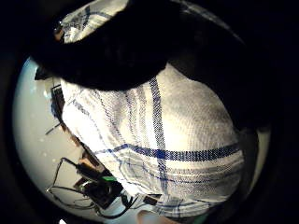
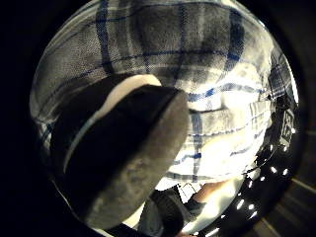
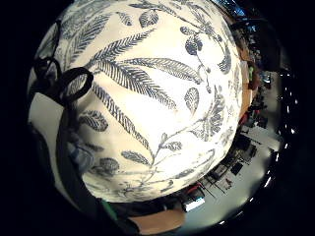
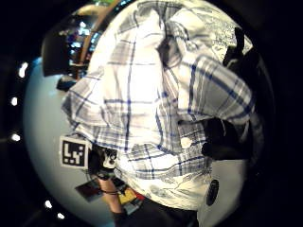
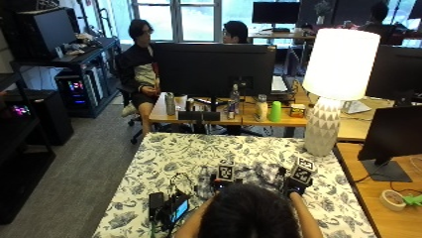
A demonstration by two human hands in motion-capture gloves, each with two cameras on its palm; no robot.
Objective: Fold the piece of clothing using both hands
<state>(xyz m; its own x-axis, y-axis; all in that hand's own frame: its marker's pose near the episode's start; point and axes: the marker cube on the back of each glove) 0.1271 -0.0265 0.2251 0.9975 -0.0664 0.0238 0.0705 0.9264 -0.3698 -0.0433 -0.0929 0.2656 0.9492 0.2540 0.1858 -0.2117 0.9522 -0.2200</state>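
Observation:
A pale checked shirt [image 5: 260, 173] lies bunched on the flower-patterned table [image 5: 198, 153], just beyond the person's head. My left hand [image 5: 223, 184] is at its left end and my right hand [image 5: 296, 186] at its right end. In the left palm views the shirt [image 1: 177, 130] fills the picture, with a gloved finger [image 1: 117, 51] curled over the cloth and the thumb [image 2: 123, 153] pressed on it. The right thumb side view shows the crumpled shirt [image 4: 137, 94] with a fold pinched by gloved fingertips [image 4: 222, 139]. The right little finger side view shows only the tablecloth [image 3: 147, 98].
A tall white lamp [image 5: 333, 84] stands at the table's far right corner. Black devices with cables [image 5: 168, 206] lie at the near left, beside my left forearm. A wooden side desk carries a monitor [image 5: 395, 139] and a tape roll [image 5: 394, 198] on the right.

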